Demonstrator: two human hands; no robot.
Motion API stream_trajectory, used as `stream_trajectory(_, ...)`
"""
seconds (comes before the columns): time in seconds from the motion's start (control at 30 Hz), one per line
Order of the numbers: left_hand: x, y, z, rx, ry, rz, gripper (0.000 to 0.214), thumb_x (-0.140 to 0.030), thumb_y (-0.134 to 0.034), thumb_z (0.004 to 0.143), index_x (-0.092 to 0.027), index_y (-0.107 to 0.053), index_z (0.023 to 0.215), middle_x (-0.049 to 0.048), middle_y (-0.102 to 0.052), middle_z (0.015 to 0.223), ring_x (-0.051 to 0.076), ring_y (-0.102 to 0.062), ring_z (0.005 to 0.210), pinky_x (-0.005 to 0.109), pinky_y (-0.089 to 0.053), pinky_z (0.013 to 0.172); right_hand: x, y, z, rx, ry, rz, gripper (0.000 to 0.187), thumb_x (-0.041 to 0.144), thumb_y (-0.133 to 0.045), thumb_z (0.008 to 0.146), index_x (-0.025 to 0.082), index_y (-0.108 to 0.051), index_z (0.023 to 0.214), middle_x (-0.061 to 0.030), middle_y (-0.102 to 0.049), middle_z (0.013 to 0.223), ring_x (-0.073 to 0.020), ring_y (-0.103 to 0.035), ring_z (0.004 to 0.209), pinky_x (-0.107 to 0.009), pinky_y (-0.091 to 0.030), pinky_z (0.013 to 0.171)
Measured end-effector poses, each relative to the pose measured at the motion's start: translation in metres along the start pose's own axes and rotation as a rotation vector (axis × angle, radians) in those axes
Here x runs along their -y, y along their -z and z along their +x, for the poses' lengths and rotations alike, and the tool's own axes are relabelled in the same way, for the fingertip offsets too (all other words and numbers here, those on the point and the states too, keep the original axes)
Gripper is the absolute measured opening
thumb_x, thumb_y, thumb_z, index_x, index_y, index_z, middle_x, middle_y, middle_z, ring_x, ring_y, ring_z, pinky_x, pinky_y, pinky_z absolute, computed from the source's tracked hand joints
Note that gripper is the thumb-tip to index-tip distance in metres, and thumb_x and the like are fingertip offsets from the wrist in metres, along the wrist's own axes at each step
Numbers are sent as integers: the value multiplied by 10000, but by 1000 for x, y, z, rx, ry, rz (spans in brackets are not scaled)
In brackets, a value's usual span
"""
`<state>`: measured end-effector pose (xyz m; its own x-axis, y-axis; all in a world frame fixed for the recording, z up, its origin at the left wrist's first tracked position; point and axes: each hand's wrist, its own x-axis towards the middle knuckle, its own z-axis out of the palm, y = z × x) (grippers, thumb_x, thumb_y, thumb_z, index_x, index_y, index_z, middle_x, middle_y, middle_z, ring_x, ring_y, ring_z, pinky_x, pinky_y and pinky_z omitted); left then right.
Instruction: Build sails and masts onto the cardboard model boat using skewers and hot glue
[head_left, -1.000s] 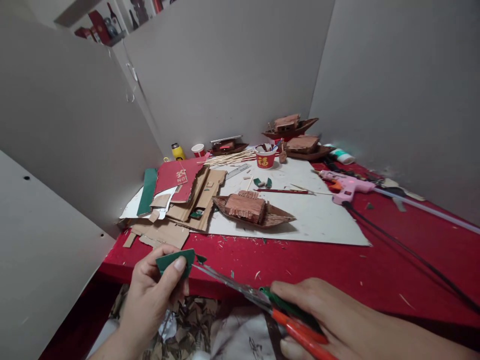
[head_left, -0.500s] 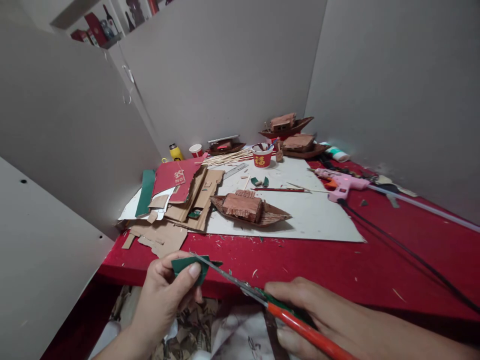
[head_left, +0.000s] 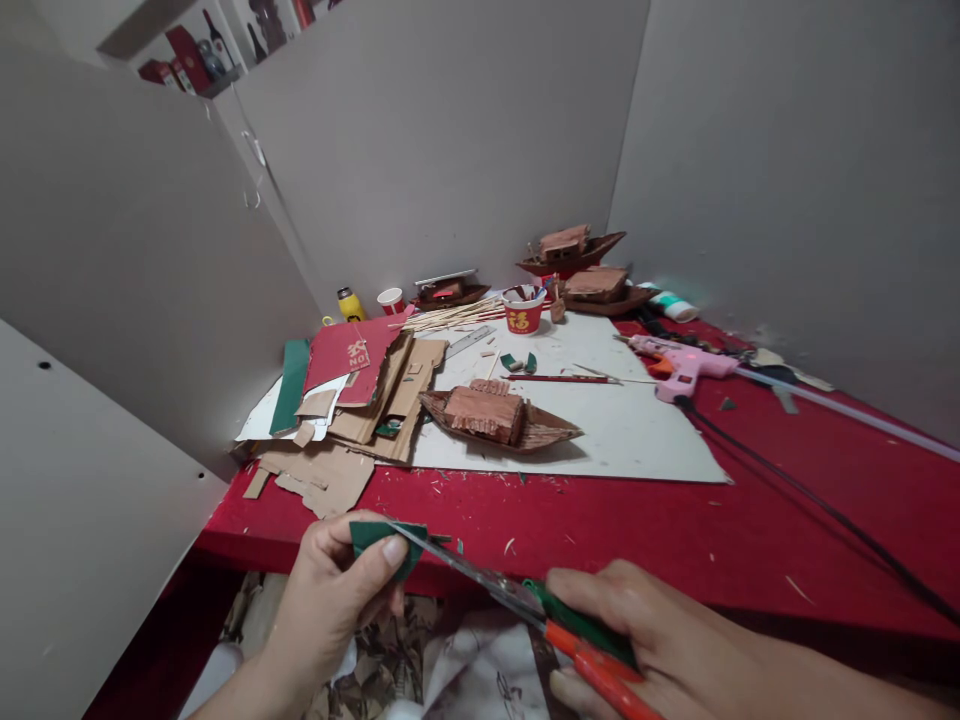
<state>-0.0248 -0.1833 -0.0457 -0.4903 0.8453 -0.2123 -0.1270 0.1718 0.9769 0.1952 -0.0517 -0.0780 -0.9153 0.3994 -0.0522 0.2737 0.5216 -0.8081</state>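
Pinched between the thumb and fingers of my left hand (head_left: 330,590) is a small piece of green card (head_left: 369,534). My right hand (head_left: 637,620) is wrapped round the handles of a pair of scissors (head_left: 589,655), one handle orange and the other green. The scissor blades point left and lie against the green card by my left thumb. A narrow green strip (head_left: 441,539) shows just right of the card. Beyond both hands, a brown model boat (head_left: 495,415) with a ridged roof rests on a white board (head_left: 637,440).
Cardboard scraps (head_left: 322,478) and a red card sheet (head_left: 352,350) are piled at left. A pink glue gun (head_left: 679,365) with a black cord lies at right. Behind stand a red paper bowl (head_left: 523,312), thin sticks (head_left: 450,315) and more model boats (head_left: 574,250). Grey panels enclose the red table.
My left hand and the green card have shifted slightly right and down. The scissors' handles have spread further apart, and my right hand has moved a little right.
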Motion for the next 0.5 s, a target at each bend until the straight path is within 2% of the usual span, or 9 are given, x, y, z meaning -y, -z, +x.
stream_trajectory(0.1,5,-1,-3,-57,-19,-26,365,-470,-803,660,-144,-640,671,-34,-533,413,45,-425,357,139,-271,376,-2,-4,0,-49,67,-78,305,471,-573,850,207,-604,700,-9,-578,642,-133,-517,565,-214,-447,557)
stream_trajectory(0.23,12,0,-12,-128,-63,-60,391,-475,-789,676,-145,-592,607,-56,-475,402,39,-386,354,152,-289,386,-3,-14,3,-11,112,-104,332,473,-526,882,209,-593,692,-10,-574,617,-126,-514,525,-210,-420,520)
stream_trajectory(0.4,21,18,-23,-57,17,-30,383,-448,-764,712,-144,-564,592,-62,-432,413,29,-314,353,160,-202,371,-3,-26,6,59,44,-114,297,443,-529,875,215,-602,699,-5,-591,587,-124,-521,491,-212,-397,479)
stream_trajectory(0.5,23,29,-30,-59,40,-50,384,-434,-779,688,-145,-560,560,-79,-363,404,28,-264,365,169,-219,380,-5,-29,8,51,37,-106,276,459,-586,831,224,-600,688,8,-590,563,-127,-525,483,-209,-386,452)
